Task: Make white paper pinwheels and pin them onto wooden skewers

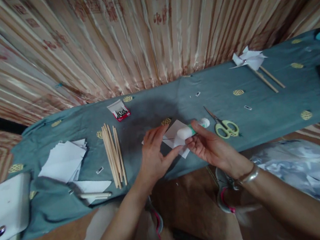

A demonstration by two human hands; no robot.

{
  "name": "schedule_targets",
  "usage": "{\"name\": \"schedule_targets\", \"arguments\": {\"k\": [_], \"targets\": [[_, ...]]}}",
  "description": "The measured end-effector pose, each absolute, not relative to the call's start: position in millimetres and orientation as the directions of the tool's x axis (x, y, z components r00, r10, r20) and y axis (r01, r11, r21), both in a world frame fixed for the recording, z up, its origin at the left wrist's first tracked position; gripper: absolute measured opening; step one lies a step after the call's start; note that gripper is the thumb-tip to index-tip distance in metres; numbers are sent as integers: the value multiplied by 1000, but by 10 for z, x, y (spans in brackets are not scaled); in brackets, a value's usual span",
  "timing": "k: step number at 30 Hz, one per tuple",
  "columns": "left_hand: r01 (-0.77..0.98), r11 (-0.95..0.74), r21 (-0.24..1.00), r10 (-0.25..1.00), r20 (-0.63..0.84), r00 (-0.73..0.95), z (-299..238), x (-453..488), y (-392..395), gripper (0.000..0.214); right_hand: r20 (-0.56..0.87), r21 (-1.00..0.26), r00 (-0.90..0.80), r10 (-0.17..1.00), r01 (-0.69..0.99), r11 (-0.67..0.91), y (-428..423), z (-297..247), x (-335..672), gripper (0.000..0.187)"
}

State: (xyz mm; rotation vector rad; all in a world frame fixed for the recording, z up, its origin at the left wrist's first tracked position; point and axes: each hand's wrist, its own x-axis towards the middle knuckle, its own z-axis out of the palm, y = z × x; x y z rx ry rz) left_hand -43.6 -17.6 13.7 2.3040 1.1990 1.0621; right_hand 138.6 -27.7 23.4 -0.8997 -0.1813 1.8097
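My right hand (207, 147) is closed around a white and green glue stick (191, 129), which lies nearly level over a small sheet of white paper (177, 127). The paper appears cut or folded, and part of it is hidden by the hands and the stick. My left hand (155, 155) has its fingers stretched out and apart over the paper's left side, the thumb at its near edge. Whether that thumb presses on the paper I cannot tell. Just right of my right hand lie scissors (226, 128) with yellow-green handles, their blades pointing away.
Wooden sticks (114, 157), a stack of white paper (64, 160) and an open red box of small metal pieces (120, 112) are on the left of the cloth-covered table (149, 107). A paper pinwheel (249, 59) lies back right. A white device (9, 208) with a cable stands far left.
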Motion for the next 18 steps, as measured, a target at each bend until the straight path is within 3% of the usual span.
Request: {"name": "schedule_targets", "arguments": {"k": [4,9,13,18], "targets": [[449,-548,705,835,431,343,152,-314,-247,54,-487,-632,-42,872,-673,-385,-304,263,1308,34],[336,-512,791,853,421,308,169,-226,-270,28,-467,-736,41,883,-572,-363,-323,316,1279,39],[277,-464,842,880,399,259,149,-209,-270,23,-433,-765,53,900,-550,-335,-336,380,1297,39],[84,-244,966,957,225,183,78,-168,-274,24,-414,-751,-27,910,-555,-359,-349,408,1359,37]]}}
